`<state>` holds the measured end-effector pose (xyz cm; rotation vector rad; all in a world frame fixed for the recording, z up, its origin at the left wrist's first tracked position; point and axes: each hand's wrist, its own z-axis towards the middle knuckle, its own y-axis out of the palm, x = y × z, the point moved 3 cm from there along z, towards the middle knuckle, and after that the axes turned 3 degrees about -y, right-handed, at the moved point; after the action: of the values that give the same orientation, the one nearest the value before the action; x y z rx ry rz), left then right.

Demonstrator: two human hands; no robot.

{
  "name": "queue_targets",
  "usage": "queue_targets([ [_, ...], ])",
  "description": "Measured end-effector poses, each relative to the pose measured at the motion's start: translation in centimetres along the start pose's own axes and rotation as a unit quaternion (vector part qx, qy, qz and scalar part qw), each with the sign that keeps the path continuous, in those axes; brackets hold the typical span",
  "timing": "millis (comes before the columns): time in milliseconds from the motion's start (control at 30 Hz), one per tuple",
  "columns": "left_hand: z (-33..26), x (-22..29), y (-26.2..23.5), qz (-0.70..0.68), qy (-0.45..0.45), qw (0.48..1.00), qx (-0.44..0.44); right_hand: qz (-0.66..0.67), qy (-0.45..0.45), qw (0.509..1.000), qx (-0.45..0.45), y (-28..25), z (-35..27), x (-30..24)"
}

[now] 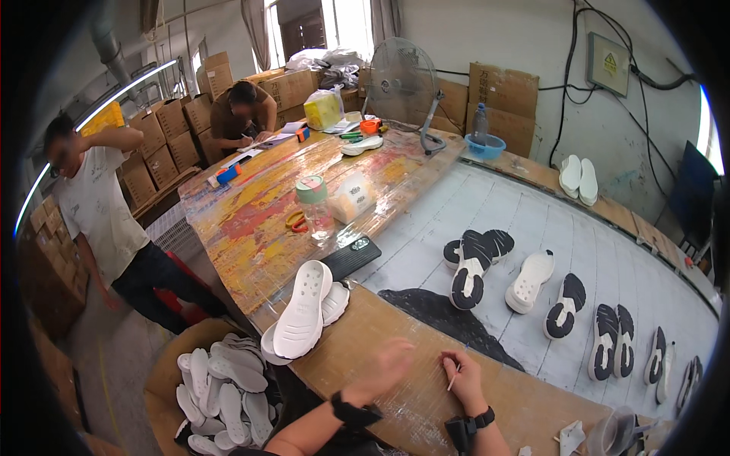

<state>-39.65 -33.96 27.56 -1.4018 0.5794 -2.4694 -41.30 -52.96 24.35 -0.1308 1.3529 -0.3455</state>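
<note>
Above the brown board [414, 346] at the table's near edge, my left hand [384, 366] is held with its fingers stretched out and nothing visible in it; it is slightly blurred. Just right of it, my right hand [465, 380] is closed, pinching a thin white stick [454, 378] that slants down from the fingers. Left of my hands, white shoe soles [303, 308] lie stacked, the top one showing its inner side with small holes. Beyond the board, more soles with black-and-white undersides [469, 270] lie on the white surface, along with an upturned white one [530, 281].
A carton of white soles [163, 372] stands at lower left. A phone [352, 257], a bottle [314, 205], scissors [296, 221] and a tissue pack [351, 199] lie ahead. A clear plastic cup [608, 432] is at lower right. Two people are beyond, one standing, one writing.
</note>
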Motion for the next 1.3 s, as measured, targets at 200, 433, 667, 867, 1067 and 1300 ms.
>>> queue_targets([
  [200, 0.8, -2.1, -11.8, 0.524, -0.076, 0.844, 0.089, -0.016, -0.018, 1.000, 0.002, -0.4, -0.2, 0.2],
  [433, 0.6, -7.6, -17.8, 0.290, -0.254, 0.921, -0.045, -0.011, -0.019, 1.000, -0.006, -0.6, -0.4, 0.0],
  [667, -0.7, -5.8, -18.5, 0.355, -0.176, 0.904, -0.162, 0.013, -0.022, 1.000, 0.005, -1.0, -0.8, 0.4],
  [867, -0.5, -8.0, -19.7, 0.296, -0.203, 0.907, -0.221, 0.008, -0.023, 1.000, 0.003, -1.3, -1.1, 0.0],
  [1067, 2.8, -5.8, -18.1, 0.156, -0.307, 0.881, -0.323, -0.012, -0.019, 1.000, 0.006, -2.1, -1.5, -0.3],
  [1300, 0.4, -9.8, -18.9, 0.159, -0.418, 0.867, -0.220, -0.015, -0.031, 0.999, 0.000, -2.2, -1.7, -1.0],
])
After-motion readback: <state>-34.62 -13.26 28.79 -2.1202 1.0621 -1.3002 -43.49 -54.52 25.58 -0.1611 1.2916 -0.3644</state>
